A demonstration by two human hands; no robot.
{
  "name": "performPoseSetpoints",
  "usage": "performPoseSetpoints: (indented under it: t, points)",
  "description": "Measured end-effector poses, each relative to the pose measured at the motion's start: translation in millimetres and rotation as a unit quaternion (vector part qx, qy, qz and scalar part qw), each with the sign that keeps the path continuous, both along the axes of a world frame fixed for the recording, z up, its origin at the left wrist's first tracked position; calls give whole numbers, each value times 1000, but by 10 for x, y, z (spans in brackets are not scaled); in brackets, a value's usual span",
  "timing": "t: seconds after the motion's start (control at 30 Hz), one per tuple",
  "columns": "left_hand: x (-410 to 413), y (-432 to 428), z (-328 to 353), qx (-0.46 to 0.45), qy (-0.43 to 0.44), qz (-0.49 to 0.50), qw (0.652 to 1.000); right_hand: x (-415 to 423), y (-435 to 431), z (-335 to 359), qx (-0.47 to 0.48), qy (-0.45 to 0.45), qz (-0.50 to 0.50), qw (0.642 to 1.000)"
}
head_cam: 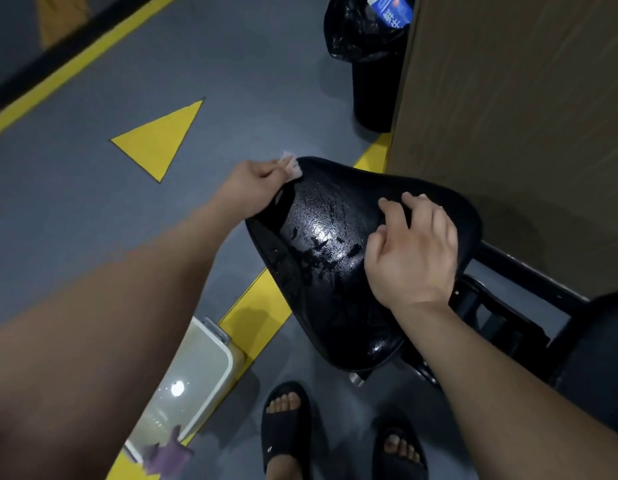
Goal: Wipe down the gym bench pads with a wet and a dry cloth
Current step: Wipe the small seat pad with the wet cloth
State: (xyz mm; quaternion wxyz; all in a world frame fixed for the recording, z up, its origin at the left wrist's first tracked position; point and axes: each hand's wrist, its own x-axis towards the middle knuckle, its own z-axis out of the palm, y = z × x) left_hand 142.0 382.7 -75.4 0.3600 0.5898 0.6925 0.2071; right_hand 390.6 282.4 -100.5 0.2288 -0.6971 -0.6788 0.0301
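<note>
Left hand (255, 188): pinches a pale cloth (291, 164) at eleven o'clock on the seat pad (321, 237)
Right hand (413, 251): fingers bent on the pad's three o'clock side — grip unclear

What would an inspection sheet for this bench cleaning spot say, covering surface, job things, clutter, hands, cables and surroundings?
Surface: black seat pad glossy with water streaks and droplets.
Job's things: pale cloth at the pad's far edge; white basin on the floor, purple cloth draped at its near end.
Clutter: nothing seen.
Hands: left hand pinches the pale cloth; right hand rests curled on the pad, grip unclear.
Cables: nothing seen.
Surroundings: grey floor with yellow markings, lined black bin, brown wall, black bench frame.
</note>
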Motion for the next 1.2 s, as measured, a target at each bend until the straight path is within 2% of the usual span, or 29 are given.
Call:
performPoseSetpoints:
  t: [0.13,0.2,0.27,0.37,0.47,0.7,0.8,0.93,1.03,1.1,1.2]
  points:
    - [57,7,-28,26,5,82,996,15,-4,8,-3,3,-4,1000]
    - [121,156,-93,16,-21,69,997,13,3,-5,1,5,-4,1000]
    - [195,281,-56,6,-11,20,1000,4,10,-32,9,6,-5,1000]
    - [295,467,-4,-39,58,-48,996,1,20,-60,24,11,-13,1000]
    - [337,531,31,-85,84,-63,991,-1,20,-67,25,13,-14,1000]
    - [-121,151,18,-143,-62,40,987,-8,0,-42,34,8,-16,999]
    - [-165,64,-7,-169,-54,20,984,6,-2,-37,31,6,-15,999]
    - [73,346,28,-121,-8,-22,992,-1,11,-70,34,4,-15,999]
    - [148,557,-22,-152,-27,-31,987,-7,25,-99,45,11,-15,999]
    - [119,560,-42,-192,-65,-4,979,-11,31,-106,49,17,-15,999]
    - [-35,422,-138,-207,-164,45,964,-20,23,-98,54,17,-18,998]
